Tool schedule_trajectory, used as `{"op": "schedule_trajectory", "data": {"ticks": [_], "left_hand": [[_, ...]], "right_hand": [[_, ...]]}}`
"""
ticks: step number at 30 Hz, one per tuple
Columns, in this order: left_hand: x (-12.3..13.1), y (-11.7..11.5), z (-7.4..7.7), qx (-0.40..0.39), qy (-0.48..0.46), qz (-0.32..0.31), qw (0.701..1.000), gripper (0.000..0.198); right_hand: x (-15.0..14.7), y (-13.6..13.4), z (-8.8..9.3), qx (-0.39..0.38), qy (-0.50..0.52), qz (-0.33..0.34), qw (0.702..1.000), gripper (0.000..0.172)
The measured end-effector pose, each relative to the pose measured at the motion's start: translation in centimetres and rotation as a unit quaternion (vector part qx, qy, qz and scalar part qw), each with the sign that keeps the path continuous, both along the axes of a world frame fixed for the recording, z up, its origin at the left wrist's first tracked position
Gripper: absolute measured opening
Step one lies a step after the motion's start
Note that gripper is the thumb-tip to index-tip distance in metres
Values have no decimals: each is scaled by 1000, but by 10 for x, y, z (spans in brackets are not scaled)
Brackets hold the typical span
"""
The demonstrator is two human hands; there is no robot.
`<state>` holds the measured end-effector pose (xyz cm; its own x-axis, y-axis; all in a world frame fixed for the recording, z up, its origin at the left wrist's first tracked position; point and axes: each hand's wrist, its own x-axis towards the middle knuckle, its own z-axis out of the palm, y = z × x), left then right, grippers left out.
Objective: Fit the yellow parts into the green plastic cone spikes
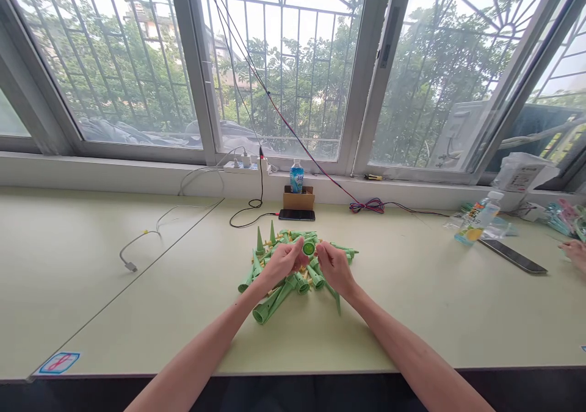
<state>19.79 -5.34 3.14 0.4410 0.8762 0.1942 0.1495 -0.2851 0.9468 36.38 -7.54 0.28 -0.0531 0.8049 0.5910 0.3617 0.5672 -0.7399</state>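
My left hand (288, 260) is closed around a green plastic watering spike (309, 249), its round open end facing me. Just to the right, my right hand (335, 267) is pinched closed beside that end. Whatever its fingertips grip is too small or hidden to name. Beneath and around both hands lies a loose pile of similar light-green spikes (260, 312), hollow cones with round open ends. Small yellow parts stick out among several of them. Two cones (259, 241) stand point-up at the pile's far left.
Behind the pile, a phone (296, 215) lies before a cardboard box (298, 201) and a blue-labelled bottle (296, 177). Cables (366, 205) run along the back. To the right are a drink bottle (478, 220), a dark phone (513, 256) and another person's hand (574, 253).
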Motion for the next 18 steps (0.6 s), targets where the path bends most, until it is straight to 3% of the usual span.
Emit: {"op": "schedule_trajectory", "data": {"ticks": [7,18], "left_hand": [[-2,-3,4,-68,-11,-25,997,67],[-6,-5,7,-39,-10,-57,998,48]], "right_hand": [[0,-1,0,-7,-9,32,999,40],[1,2,-3,-18,10,55,998,38]]}}
